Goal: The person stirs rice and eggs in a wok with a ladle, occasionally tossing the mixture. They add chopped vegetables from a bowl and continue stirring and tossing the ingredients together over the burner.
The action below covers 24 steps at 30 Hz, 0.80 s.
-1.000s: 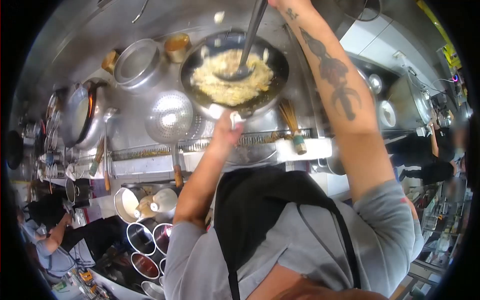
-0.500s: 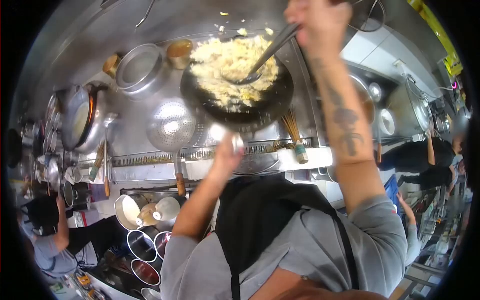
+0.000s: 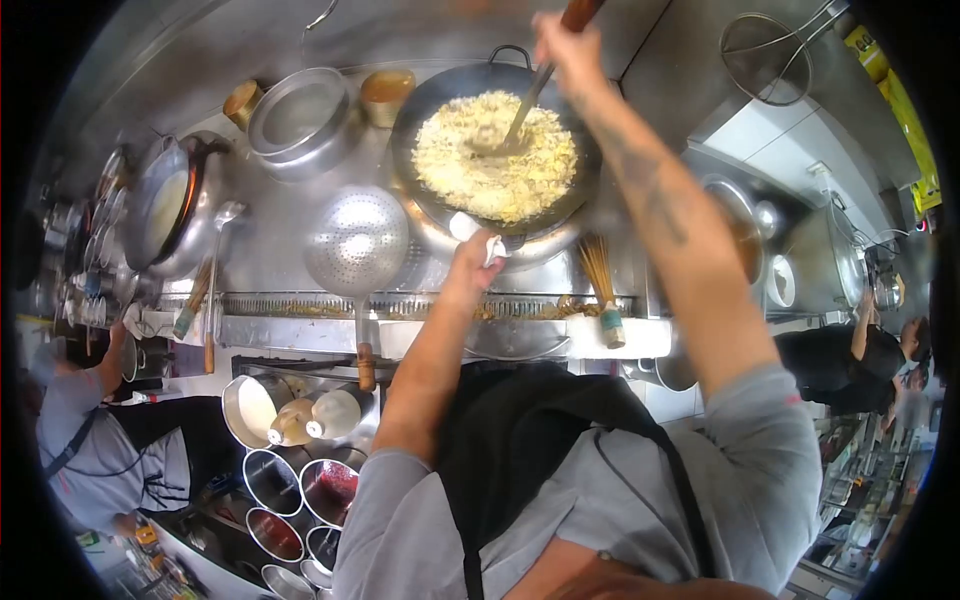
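Well, gripping a white cloth (image 3: 463,227) at the near rim of the wok (image 3: 403,150) with the closed fingers of the left hand (image 3: 475,264). Holding a ladle (image 3: 528,108) by its wooden handle in the curled right hand (image 3: 568,52). Below the right fingers, in the wok, yellow-white food (image 3: 455,170), probably egg and rice. Leftward of the left fingers, a strainer (image 3: 357,240); rightward, a brush (image 3: 599,280).

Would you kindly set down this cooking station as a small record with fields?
Left hand: gripping a white cloth at the wok's near edge
Right hand: holding the ladle by its handle
Wok: holds loose yellow-and-white food; ladle head in it
Left of wok: skimmer, wooden handle toward the person
Near side, right: bristle brush
Others present: co-workers at both sides
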Available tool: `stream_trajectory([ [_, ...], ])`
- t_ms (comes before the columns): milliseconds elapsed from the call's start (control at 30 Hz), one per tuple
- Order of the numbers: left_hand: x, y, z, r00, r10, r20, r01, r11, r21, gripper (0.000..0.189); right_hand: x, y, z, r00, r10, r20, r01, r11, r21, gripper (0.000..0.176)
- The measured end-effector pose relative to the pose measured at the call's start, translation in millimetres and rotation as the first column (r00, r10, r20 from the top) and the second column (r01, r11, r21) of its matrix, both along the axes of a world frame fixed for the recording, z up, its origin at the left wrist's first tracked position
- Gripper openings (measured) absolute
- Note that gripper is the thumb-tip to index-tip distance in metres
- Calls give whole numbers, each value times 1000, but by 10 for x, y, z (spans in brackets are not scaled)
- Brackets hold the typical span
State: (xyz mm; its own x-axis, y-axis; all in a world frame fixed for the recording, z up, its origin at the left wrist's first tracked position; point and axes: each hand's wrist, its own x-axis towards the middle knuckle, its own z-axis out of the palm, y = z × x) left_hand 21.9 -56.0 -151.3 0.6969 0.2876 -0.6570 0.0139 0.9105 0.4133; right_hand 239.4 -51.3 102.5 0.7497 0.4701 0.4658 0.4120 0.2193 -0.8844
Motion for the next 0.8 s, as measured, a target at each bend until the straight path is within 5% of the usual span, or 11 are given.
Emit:
stream_trajectory([
  [33,2,-1,-21,1000,0,31,0,1000,0,8,27,135,290,991,-110,-69,122,974,193,18],
  [67,40,24,-25,998,9,65,-9,1000,-3,8,53,45,506,986,-163,-22,164,982,89,23],
  [133,26,23,-54,999,-3,39,4,1000,-5,10,-337,-47,960,999,42,17,-45,912,408,21],
  [200,60,59,-98,1000,-11,4,11,1000,-8,10,-546,-97,839,997,54,-53,-40,972,233,19],
  [267,8,-20,-105,999,6,-51,-8,999,-38,10,30,633,-422,961,218,172,-249,951,184,20],
  [333,85,24,-47,998,33,-46,-34,999,-19,10,-229,634,112,979,202,-20,-201,952,-229,21],
  [433,120,28,-94,999,22,-30,-24,999,-45,11,-456,501,560,933,354,66,-328,912,-247,28],
  [533,100,62,-49,998,40,-40,-42,998,-52,12,-947,149,174,912,398,101,-389,916,-99,23],
  [667,71,31,-56,999,5,-40,-6,1000,-23,15,-61,563,49,901,381,209,-362,924,-120,21],
  [733,82,32,-121,1000,6,19,-5,999,-33,16,38,290,356,848,502,170,-514,857,29,22],
  [800,75,44,-49,1000,5,5,-5,999,-49,17,-572,-275,713,993,121,20,-119,991,-66,23],
])
